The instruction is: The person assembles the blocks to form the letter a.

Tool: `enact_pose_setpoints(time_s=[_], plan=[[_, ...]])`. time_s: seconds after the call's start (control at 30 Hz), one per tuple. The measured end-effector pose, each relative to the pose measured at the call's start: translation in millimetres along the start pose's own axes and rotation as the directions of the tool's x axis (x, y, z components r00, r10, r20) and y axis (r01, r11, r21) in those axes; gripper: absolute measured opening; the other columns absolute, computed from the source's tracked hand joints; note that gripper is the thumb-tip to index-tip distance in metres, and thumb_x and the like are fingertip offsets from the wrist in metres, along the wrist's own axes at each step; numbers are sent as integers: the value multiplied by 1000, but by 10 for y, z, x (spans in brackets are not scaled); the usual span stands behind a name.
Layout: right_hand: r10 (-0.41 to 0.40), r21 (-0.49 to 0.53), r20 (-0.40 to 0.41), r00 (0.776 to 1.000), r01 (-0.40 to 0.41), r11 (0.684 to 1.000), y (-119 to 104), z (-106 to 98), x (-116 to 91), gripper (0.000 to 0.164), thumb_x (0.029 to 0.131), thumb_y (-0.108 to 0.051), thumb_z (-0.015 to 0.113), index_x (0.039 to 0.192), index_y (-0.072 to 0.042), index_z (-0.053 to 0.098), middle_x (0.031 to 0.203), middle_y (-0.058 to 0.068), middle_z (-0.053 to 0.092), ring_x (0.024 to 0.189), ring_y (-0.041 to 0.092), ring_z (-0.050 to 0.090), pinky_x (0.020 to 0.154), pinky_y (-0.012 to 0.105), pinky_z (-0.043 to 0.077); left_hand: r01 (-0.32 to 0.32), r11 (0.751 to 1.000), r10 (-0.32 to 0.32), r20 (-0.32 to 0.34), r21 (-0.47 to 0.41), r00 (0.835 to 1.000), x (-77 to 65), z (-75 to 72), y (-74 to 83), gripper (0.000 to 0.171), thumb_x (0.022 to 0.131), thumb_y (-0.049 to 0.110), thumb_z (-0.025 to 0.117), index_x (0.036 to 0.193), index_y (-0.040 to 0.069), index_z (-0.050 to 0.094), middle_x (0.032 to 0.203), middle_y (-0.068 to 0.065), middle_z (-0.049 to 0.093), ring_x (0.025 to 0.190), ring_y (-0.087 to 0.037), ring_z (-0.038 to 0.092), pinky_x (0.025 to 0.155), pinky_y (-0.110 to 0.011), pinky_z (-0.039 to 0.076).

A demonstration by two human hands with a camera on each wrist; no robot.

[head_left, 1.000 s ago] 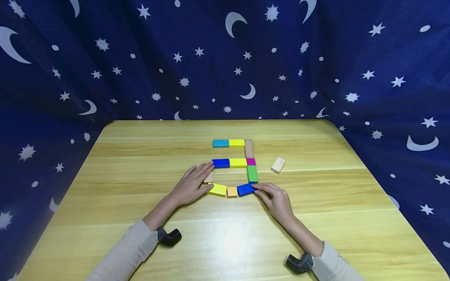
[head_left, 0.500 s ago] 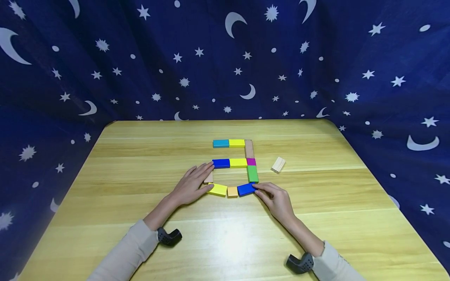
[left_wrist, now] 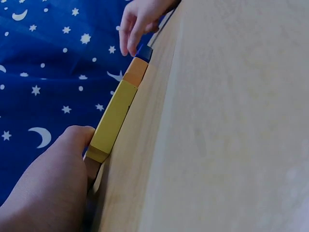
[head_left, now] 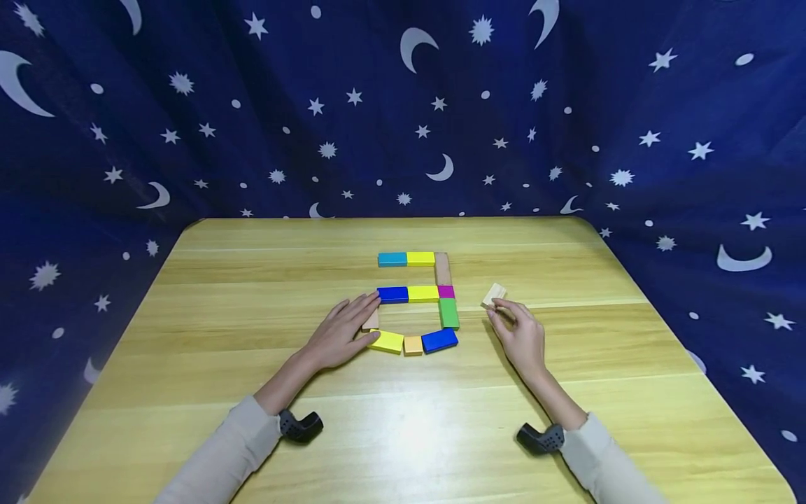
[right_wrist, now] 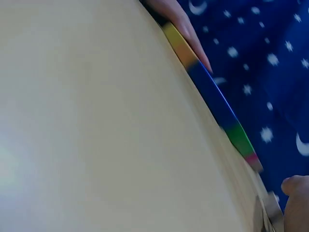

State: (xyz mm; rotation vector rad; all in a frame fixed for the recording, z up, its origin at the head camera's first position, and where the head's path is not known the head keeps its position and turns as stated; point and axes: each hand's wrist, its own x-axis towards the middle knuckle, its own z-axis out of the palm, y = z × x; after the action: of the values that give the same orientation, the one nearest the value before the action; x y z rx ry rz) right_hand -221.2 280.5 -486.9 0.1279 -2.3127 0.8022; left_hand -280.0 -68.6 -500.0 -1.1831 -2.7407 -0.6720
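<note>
My left hand (head_left: 343, 332) lies with its fingers stretched out along the left side of a block outline. Its fingertips meet the left end of a blue block (head_left: 393, 295), and its thumb touches a yellow block (head_left: 387, 342). A tan block (head_left: 371, 321) is partly hidden under that hand. To the right, my right hand (head_left: 524, 341) reaches a loose pale wooden block (head_left: 495, 293); thumb and index finger stand slightly apart at its near end. In the right wrist view the thumb is beside this pale block (right_wrist: 273, 209), blurred.
The outline also has a teal block (head_left: 392, 260), yellow blocks (head_left: 420, 259), a tan block (head_left: 443, 269), a magenta block (head_left: 446, 292), a green block (head_left: 449, 313), an orange block (head_left: 413, 345) and a blue block (head_left: 439, 341). All lie on the wooden table (head_left: 252, 266), backed by a star-patterned cloth (head_left: 365, 42).
My right hand has left the front blue block and moved right and away from me to the loose pale block. The left hand stays where it was. The head view has shifted slightly.
</note>
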Motion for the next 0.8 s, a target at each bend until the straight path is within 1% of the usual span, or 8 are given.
enact_pose_setpoints(time_s=[0.1, 0.2, 0.37, 0.43, 0.6, 0.7, 0.73, 0.8], plan=[[69, -66, 40, 997, -66, 996, 123, 9, 96, 43, 77, -21, 76, 115, -5, 64, 109, 17, 61, 70, 25, 57, 56, 40, 47, -3, 1000, 3, -8, -2, 1000, -7, -14, -3, 66, 96, 50, 36, 148, 12, 22, 153, 0, 17, 138, -24, 18, 110, -45, 11], [124, -132, 98, 987, -111, 985, 188, 18, 164, 58, 75, -33, 77, 124, -6, 59, 117, 20, 56, 101, 37, 55, 72, 51, 47, -6, 1000, 6, -9, -5, 1000, -8, -16, -5, 65, 96, 48, 38, 148, 12, 21, 153, -1, 17, 138, -24, 18, 110, -45, 11], [164, -210, 167, 972, -127, 969, 219, 20, 197, 60, 75, -41, 75, 122, -8, 59, 118, 19, 56, 98, 39, 56, 62, 49, 48, -2, 1000, 2, 0, -8, 1000, -1, -6, -3, 65, 96, 46, 40, 148, 13, 20, 153, 1, 15, 138, -24, 17, 111, -45, 10], [160, -203, 183, 970, -122, 972, 215, 6, 188, 58, 75, -40, 75, 121, -8, 60, 117, 18, 56, 99, 38, 56, 63, 49, 48, 1, 1000, -1, 3, -6, 1000, 3, -3, 1, 65, 96, 46, 40, 148, 13, 19, 153, 1, 15, 138, -23, 16, 111, -45, 9], [70, -89, 262, 963, -48, 995, 211, -75, 124, 54, 75, -31, 77, 121, -9, 60, 119, 15, 57, 106, 36, 54, 77, 50, 46, 1, 1000, -1, 5, -5, 1000, -1, 6, 6, 66, 96, 48, 38, 148, 13, 19, 153, 1, 14, 138, -23, 16, 111, -45, 9], [-23, -7, 329, 944, 26, 1000, 223, -143, 59, 53, 74, -27, 78, 122, -11, 61, 121, 11, 57, 103, 29, 55, 71, 41, 46, 4, 1000, -4, 4, -3, 1000, -8, 14, 1, 66, 96, 50, 37, 148, 13, 19, 153, 2, 14, 138, -23, 15, 111, -45, 9], [-52, 17, 353, 934, 49, 999, 225, -164, 34, 53, 75, -26, 77, 122, -12, 61, 122, 9, 57, 96, 27, 57, 66, 38, 45, 8, 1000, -8, 4, -4, 1000, -10, 13, -1, 66, 96, 50, 37, 148, 14, 18, 153, 2, 13, 138, -22, 15, 111, -44, 9], [-95, 60, 397, 913, 78, 995, 213, -210, -11, 53, 75, -27, 77, 124, -15, 60, 124, 6, 57, 98, 24, 56, 67, 38, 44, 13, 1000, -13, 2, -3, 1000, -13, 11, -5, 67, 95, 51, 36, 148, 15, 18, 153, 3, 13, 138, -22, 15, 111, -44, 9]])
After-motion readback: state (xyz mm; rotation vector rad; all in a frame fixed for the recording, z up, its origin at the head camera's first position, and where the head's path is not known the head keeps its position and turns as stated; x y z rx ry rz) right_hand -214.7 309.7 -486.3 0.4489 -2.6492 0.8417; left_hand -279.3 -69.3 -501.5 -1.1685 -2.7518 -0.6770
